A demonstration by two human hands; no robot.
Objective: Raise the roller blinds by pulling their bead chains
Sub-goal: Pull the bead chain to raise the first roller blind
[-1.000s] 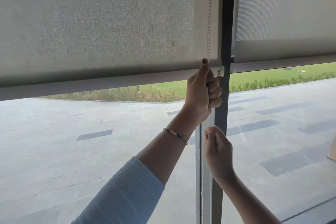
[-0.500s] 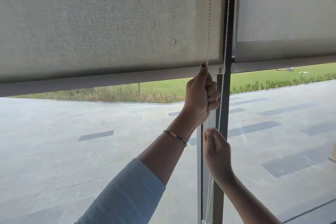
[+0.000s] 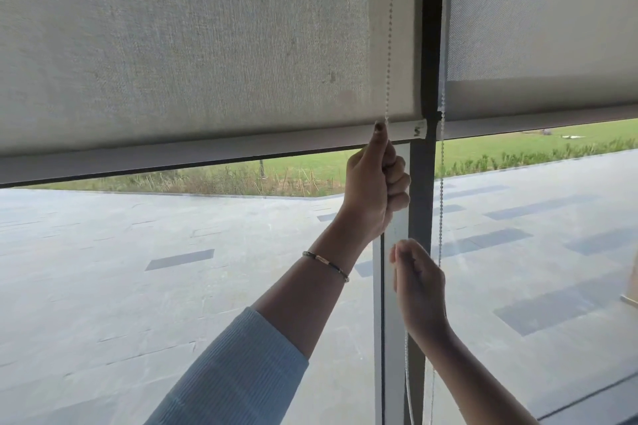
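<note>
Landmark: the dark mullion [image 3: 422, 183] that runs upright between the two panes.
Left blind [image 3: 179, 45]: left of the mullion, its bottom bar [image 3: 207, 152] above the left hand, grass and paving in view below it.
Right blind [image 3: 538, 17]: right of the mullion, its bottom edge slightly higher.
Chain [image 3: 390, 28]: front strand hangs just left of the mullion, down over the left blind into the left hand; another strand [image 3: 441, 203] hangs just right of the mullion.
Left hand [image 3: 374, 190]: just left of the mullion at the bottom bar, fingers curled around the chain, thumb up along it.
Right hand [image 3: 419, 290]: lower, in front of the mullion, fingers closed and pinching the chain, which hangs on below the wrist.
Bracelet [image 3: 326, 260]: on the left wrist, above a pale blue sleeve [image 3: 234, 376].
</note>
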